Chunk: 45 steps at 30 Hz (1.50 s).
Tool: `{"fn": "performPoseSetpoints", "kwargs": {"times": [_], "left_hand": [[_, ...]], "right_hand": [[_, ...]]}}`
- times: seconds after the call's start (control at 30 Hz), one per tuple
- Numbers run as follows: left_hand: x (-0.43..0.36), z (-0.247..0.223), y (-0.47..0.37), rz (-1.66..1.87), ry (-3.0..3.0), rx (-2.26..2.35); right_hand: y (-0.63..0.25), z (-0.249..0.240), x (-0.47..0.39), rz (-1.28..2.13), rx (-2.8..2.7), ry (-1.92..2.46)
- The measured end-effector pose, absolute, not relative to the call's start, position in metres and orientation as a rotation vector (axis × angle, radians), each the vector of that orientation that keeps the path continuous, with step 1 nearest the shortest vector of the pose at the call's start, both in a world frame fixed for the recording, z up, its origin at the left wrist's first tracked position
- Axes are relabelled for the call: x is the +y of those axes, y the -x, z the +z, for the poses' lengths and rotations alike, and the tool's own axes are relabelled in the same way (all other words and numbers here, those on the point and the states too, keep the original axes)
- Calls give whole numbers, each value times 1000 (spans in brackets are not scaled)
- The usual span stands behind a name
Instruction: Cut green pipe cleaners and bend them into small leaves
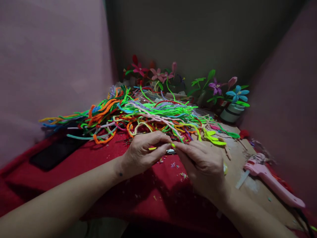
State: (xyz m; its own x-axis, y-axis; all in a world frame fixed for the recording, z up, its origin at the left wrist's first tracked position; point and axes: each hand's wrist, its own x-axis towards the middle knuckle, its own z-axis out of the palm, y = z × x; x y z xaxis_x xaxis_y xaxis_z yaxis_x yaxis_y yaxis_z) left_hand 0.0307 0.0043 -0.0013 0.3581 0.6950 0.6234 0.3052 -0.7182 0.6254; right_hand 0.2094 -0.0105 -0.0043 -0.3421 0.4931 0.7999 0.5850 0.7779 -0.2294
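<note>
"So, how's our yellow piece (pixel 173 145) looking?"
"Bright, slim, mostly hidden by our fingers. Our left hand (pixel 146 150) and right hand (pixel 205 162) pinch it between them, over the red cloth (pixel 104 175), near our colourful stem pile (pixel 158 110)."

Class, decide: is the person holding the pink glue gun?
No, the pink glue gun lies on the right, apart from the left hand and right hand, which meet at a yellow piece.

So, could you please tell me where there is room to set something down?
The red cloth shows bare between the black phone and the left hand; farther right, scraps litter it. Some brown board shows between the right arm and pink glue gun. Farther back, the pipe cleaner pile is crowded.
</note>
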Motion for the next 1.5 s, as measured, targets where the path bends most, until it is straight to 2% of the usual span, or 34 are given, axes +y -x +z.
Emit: {"fn": "performPoseSetpoints", "kwargs": {"times": [0.17,0.4,0.67,0.77,0.9,1.0,1.2,1.37,1.5], "left_hand": [[7,-11,-30,1285,-2706,997],[5,-15,-37,1193,-2900,1164],[11,-14,-32,1046,-2776,1405],[21,-7,-15,1220,-2480,1624],[27,4,-4,1294,-2302,1531],[27,9,-6,1111,-2372,1343],[33,2,3,260,-2623,1200],[33,-14,1,201,-2758,1231],[34,-11,1,212,-2711,1329]], "right_hand": [[-208,-7,-12,-454,-2088,845],[-210,-13,-11,-604,-2116,857],[-209,-15,-13,-639,-2156,784],[-211,-17,-15,-633,-2169,737],[-210,-15,-12,-595,-2087,786],[-210,-12,-10,-504,-2026,790],[-214,-6,-11,-288,-1915,862],[-217,-10,-8,-83,-1822,928],[-221,-8,-8,-139,-1796,937]]}}
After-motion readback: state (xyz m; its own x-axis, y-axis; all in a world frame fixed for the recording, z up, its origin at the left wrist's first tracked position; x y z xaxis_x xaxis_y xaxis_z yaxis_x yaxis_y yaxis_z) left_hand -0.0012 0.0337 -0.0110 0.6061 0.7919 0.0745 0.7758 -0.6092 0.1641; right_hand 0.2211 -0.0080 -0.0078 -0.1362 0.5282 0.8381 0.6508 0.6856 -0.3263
